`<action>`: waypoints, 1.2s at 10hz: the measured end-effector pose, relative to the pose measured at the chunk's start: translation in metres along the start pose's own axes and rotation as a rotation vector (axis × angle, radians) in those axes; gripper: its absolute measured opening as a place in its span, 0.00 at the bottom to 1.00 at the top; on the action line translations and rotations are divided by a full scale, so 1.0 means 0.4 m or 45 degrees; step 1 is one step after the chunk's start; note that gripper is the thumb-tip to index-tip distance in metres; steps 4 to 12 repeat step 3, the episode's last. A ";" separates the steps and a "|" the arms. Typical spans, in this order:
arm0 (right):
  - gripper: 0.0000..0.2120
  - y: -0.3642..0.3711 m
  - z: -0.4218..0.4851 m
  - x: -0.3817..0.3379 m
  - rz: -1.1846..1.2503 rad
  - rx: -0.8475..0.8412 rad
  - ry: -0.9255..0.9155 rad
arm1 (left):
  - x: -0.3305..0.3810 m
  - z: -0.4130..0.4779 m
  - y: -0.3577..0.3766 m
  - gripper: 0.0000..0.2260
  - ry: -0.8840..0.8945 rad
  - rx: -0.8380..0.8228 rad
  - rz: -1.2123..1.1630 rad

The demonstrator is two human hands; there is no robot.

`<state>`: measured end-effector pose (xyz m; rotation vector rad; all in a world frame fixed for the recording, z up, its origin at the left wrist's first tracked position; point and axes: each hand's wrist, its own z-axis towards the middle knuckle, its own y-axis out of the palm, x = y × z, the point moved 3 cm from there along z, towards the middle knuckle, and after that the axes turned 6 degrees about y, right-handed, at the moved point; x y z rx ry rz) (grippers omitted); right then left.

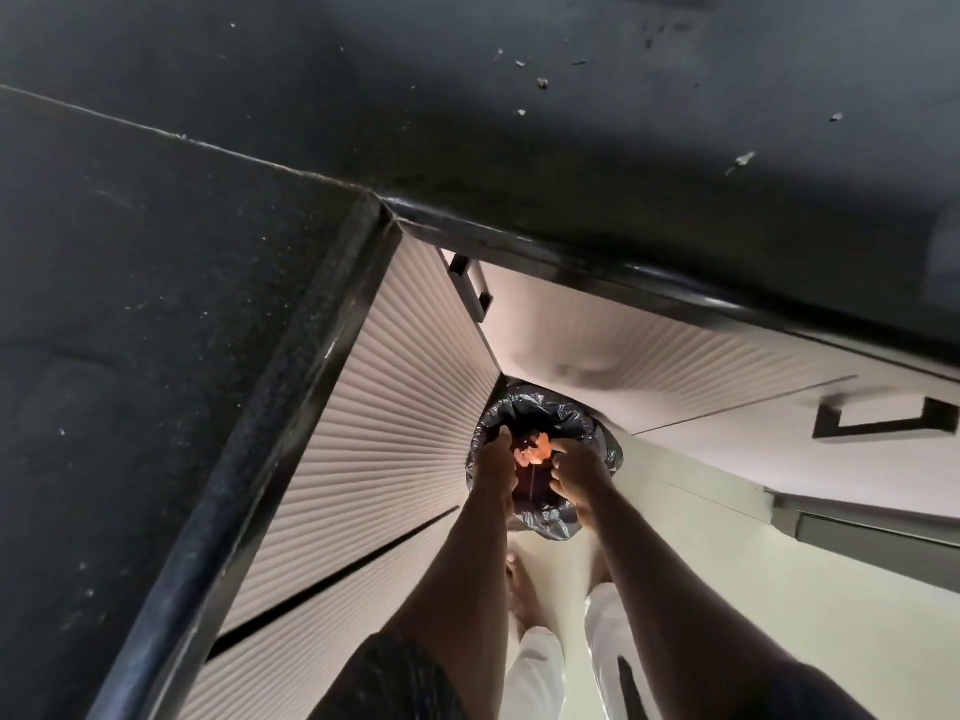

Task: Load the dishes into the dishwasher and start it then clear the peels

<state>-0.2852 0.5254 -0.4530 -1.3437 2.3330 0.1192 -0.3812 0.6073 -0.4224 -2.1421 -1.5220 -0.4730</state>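
both hands, left hand point(497, 467) and right hand point(577, 467), cup orange peels point(535, 450) over the bin point(605, 443), fingers curled; light, limp scraps, best scooped from beneath

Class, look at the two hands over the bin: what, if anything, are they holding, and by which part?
Orange peels sit between the left hand and right hand above the bin; the exact grip cannot be told.

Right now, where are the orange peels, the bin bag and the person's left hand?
orange peels point(535, 449), head view, middle of the clump between the hands.
bin bag point(545, 405), head view, far rim of the black liner.
left hand point(496, 467), head view, back of the hand.
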 end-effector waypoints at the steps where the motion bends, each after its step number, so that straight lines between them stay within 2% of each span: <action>1: 0.20 -0.002 -0.005 0.014 0.050 -0.017 -0.008 | 0.002 -0.018 -0.009 0.18 0.023 0.028 -0.049; 2: 0.22 0.003 -0.033 0.022 0.049 -0.046 0.008 | 0.021 -0.048 -0.022 0.15 0.064 0.057 -0.033; 3: 0.15 0.012 -0.143 0.024 0.199 -0.054 0.019 | -0.031 -0.053 -0.043 0.15 0.118 0.041 -0.047; 12: 0.15 0.012 -0.143 0.024 0.199 -0.054 0.019 | -0.031 -0.053 -0.043 0.15 0.118 0.041 -0.047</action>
